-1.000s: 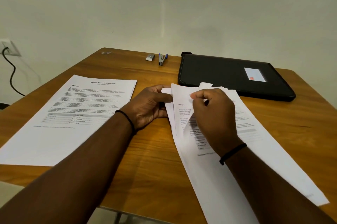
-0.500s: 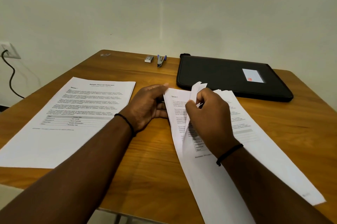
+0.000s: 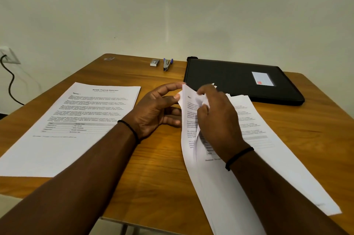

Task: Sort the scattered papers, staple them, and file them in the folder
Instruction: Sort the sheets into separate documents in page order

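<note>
A stack of printed white papers (image 3: 254, 150) lies on the right half of the wooden table (image 3: 153, 173). My right hand (image 3: 216, 120) rests on the stack and pinches the top corners of the upper sheets, lifting them off the pile. My left hand (image 3: 157, 110) is at the stack's left edge, thumb and forefinger closing on the raised edge of a sheet. A single printed sheet (image 3: 76, 120) lies flat to the left. A closed black folder (image 3: 239, 79) with a white label sits at the back right. A small stapler (image 3: 167, 64) lies at the far edge.
A small box of staples (image 3: 154, 62) sits left of the stapler. A wall socket with a black cable (image 3: 7, 74) is on the wall at far left. The table's near edge runs under my forearms.
My right hand has lifted the upper sheets' top corners higher and curled them. My left hand's thumb and forefinger have come up to the raised paper edge.
</note>
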